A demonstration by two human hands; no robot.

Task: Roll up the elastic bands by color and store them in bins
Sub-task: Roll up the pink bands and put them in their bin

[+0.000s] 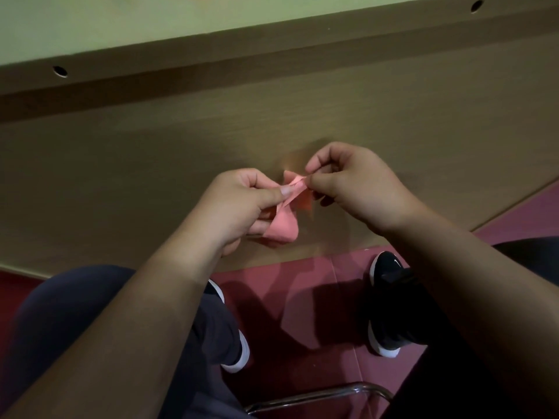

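We pinch the pink band (282, 226) with left hand (242, 204) and right hand (357, 182), in the air before the desk (181, 146) — if one pinch slips, we think it springs back and unrolls.

looks like an office: laminate desk panel (181, 164) with round holes (60, 71), maroon floor (302, 285), chrome chair frame (317, 396).
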